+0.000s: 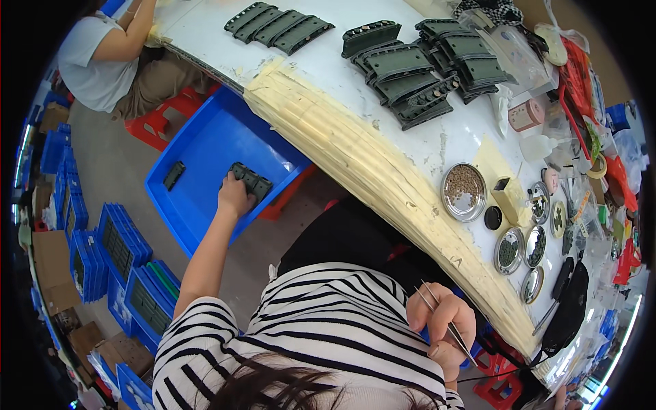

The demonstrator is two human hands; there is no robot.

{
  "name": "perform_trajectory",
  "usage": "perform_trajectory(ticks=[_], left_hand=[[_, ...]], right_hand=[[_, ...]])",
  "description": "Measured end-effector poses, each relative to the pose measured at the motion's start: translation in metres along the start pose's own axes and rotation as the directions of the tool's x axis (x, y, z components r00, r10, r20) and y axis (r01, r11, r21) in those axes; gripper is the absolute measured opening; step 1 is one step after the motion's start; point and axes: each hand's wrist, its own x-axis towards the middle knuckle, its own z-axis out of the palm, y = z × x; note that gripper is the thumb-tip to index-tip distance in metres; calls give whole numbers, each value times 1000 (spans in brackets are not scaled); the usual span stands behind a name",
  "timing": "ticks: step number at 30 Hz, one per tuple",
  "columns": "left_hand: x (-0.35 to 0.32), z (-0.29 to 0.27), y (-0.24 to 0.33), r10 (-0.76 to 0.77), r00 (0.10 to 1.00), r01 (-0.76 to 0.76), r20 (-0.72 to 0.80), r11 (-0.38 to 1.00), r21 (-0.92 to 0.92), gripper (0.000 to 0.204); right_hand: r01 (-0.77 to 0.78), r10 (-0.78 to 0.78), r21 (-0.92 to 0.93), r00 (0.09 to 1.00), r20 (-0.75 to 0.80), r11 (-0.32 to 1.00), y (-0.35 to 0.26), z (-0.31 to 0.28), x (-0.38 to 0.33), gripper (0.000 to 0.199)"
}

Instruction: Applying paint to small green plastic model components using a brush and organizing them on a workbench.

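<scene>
My left hand reaches down into a large blue tray beside the table, its fingers closed on the near end of a dark green ribbed plastic part. Another, smaller dark green part lies alone by the tray's left wall. Close to my body, my right hand grips metal tweezers, which slant across the fingers. On the table are more dark green parts: a row at the far left and a stacked pile farther right.
Yellowish tape covers the table's edge. Metal dishes of small pieces, including a dish of brown bits, stand at right near a black pouch. A co-worker sits at the far left near a red stool. Blue crates are stacked on the left floor.
</scene>
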Motion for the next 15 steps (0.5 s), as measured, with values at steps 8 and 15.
perform_trajectory(ticks=[8, 15], left_hand=[[-17, -41, -57, -234, 955, 146, -181, 905, -399, 29], [-15, -193, -55, -292, 845, -136, -448, 693, -708, 16]], right_hand=[[43, -43, -20, 999, -23, 999, -3, -7, 4, 26], [31, -31, -28, 999, -8, 999, -7, -5, 12, 30]])
